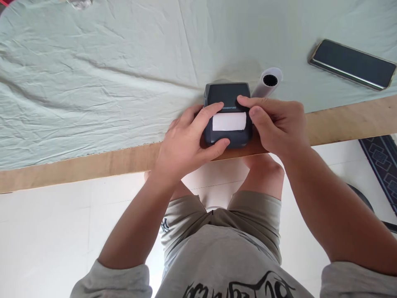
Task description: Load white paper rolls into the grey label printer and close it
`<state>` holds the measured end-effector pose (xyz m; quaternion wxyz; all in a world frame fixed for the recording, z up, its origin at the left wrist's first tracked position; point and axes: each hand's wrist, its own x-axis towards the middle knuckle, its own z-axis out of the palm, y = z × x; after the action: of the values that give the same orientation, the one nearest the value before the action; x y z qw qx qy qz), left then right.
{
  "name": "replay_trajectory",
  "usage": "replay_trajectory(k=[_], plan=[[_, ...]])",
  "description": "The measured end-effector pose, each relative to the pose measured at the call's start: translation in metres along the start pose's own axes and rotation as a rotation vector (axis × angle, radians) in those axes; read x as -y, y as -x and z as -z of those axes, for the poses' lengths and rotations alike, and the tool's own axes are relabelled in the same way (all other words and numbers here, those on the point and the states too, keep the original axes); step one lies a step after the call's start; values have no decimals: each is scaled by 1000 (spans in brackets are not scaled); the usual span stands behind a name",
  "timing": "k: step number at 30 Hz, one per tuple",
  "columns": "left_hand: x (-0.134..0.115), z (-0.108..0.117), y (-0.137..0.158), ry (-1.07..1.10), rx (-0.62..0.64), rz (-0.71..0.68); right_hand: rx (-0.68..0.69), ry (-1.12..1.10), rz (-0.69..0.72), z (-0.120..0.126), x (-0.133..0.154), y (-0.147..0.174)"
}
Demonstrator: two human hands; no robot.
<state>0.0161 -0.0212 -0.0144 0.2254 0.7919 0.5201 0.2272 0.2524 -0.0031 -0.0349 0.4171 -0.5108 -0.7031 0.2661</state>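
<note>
A dark label printer [228, 92] with NIIMBOT lettering on its lid sits at the table's front edge. A blank white label strip [229, 122] lies across its front, below the lid. My left hand [189, 140] grips the printer from the left, its index fingertip on the lid and its thumb on the front part. On the other side, my right hand [279, 126] has its fingers curled, with the index fingertip on the lid and the thumb against the right edge near the label. Just behind that hand is a roll of white paper [260, 87] with a black core end.
A dark-screened phone [353, 64] lies at the right on the pale green cloth [124, 74]. The bare wooden table edge [77, 165] runs along the front. A clear crinkled item [80, 3] shows at the far left. Below right is a patterned dark mat [383, 165].
</note>
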Motion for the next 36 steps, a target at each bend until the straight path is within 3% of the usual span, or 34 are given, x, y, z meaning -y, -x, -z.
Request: replay_trajectory(k=[6,17,36], plan=[[2,-2,0,-35,2,2,53,22,38,1,-1,3],[6,-2,-2,-38,25,36,7,390,-26,-3,-3,-1],[4,2,-5,41,5,48,-9,373,-28,-5,-12,-2]])
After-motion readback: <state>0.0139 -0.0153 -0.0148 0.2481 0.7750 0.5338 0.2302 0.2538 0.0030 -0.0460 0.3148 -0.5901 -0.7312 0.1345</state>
